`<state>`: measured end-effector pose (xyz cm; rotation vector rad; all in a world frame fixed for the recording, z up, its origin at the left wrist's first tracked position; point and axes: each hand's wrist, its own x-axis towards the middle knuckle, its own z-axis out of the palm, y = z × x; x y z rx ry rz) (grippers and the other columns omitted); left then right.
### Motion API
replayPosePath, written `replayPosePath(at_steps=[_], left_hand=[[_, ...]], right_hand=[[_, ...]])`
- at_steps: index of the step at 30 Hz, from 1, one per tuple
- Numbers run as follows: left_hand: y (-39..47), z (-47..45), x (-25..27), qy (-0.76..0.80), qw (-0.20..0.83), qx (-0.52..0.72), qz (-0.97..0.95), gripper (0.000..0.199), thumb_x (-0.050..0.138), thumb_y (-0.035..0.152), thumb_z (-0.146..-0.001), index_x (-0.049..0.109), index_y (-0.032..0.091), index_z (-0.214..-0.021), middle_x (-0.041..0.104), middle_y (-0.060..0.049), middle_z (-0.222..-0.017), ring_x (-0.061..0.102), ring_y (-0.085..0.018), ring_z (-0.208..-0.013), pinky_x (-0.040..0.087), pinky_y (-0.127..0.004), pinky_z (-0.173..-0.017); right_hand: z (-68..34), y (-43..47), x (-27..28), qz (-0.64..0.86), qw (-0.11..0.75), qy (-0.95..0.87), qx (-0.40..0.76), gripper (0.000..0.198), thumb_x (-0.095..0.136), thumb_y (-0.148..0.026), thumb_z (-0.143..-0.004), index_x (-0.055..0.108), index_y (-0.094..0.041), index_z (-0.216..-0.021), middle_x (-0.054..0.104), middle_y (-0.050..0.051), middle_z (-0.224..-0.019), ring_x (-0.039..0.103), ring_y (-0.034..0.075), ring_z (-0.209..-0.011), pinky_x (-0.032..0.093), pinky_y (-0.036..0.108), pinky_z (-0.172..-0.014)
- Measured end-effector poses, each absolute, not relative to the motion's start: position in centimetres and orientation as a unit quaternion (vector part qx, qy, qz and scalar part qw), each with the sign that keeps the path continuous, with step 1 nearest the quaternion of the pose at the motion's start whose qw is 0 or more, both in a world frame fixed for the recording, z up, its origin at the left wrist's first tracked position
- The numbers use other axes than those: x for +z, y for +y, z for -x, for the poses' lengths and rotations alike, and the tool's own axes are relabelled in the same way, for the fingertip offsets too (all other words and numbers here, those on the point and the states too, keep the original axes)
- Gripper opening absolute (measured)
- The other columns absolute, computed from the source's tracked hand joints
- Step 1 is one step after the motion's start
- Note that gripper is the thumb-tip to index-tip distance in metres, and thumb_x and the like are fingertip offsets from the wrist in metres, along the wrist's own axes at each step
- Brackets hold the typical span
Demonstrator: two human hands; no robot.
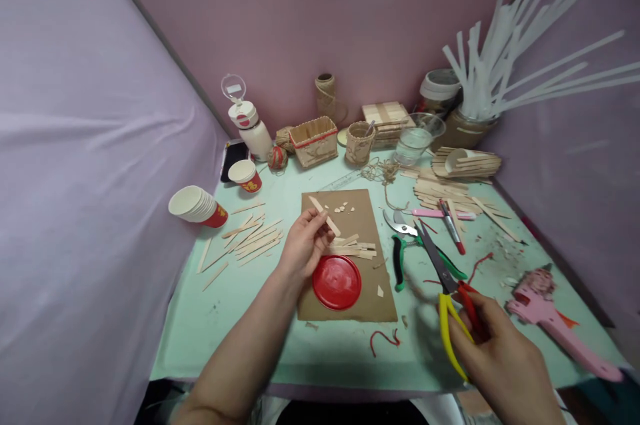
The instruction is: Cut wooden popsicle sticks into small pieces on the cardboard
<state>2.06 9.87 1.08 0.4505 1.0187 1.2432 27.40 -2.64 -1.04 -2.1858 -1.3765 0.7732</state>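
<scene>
Between its thumb and fingers my left hand [306,242] pinches a wooden craft stick [327,217], held slanted above a piece of brown cardboard [369,302]. Below that hand lies a red round lid [337,283], and several short sticks [357,250] rest just above the lid on the cardboard. My right hand [500,345] grips a pair of scissors [443,264] by its red and yellow handles, the dark blades pointing up and left. Green-handled pruning shears [405,238] lie partly behind the scissors. Small wood offcuts [342,209] are scattered near the cardboard's top.
Loose sticks [257,242] and stacked paper cups [197,205] stand at left. Behind are a stick basket [314,141], a small stick cup [359,143] and a clear bowl [415,142] of liquid. A pink glue gun [560,332] lies right; white glue sticks [485,72] rise behind.
</scene>
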Motion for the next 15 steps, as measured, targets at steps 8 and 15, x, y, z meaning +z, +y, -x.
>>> replayPosePath(at_steps=[8,15], left_hand=[[8.1,-4.6,0.7,0.431,0.65,0.605,-0.161,0.027,0.078,0.022,-0.066,0.055,0.016,-0.078,0.061,0.003,-0.076,0.061,-0.007,-0.073,0.054,-0.02,-0.07],[6.7,-4.6,0.7,0.431,0.614,0.631,-0.196,0.031,0.079,0.022,-0.065,0.053,0.019,-0.08,0.064,0.004,-0.08,0.065,-0.009,-0.076,0.054,-0.024,-0.08]], right_hand=[[-21.0,4.7,2.6,0.604,0.405,-0.44,0.526,0.043,0.075,-0.048,-0.066,0.05,-0.022,-0.089,0.065,0.004,-0.09,0.06,0.018,-0.073,0.047,0.028,-0.061],[-17.8,9.1,1.9,0.526,0.447,-0.391,0.609,0.05,0.079,-0.05,-0.06,0.043,-0.022,-0.081,0.052,-0.007,-0.064,0.043,0.009,-0.049,0.033,0.023,-0.047]])
